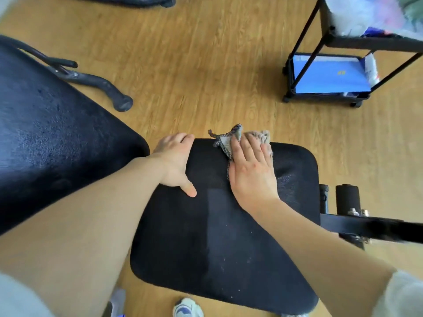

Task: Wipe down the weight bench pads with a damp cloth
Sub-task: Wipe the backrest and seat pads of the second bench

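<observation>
A black seat pad (217,243) of the weight bench fills the middle of the view, with pale specks on its near half. The larger black back pad (52,143) slopes up at the left. My right hand (251,170) lies flat on a grey cloth (229,139) with a dark patterned edge, pressing it onto the seat pad's far edge. My left hand (176,163) grips the seat pad's far left corner, fingers curled over the edge and thumb on top.
The black bench frame and bolts (350,216) stick out to the right of the seat pad. A curved black bench foot (100,85) rests on the wooden floor at the left. A black wheeled cart (329,76) with a blue box stands at the far right. My shoes (187,308) show below.
</observation>
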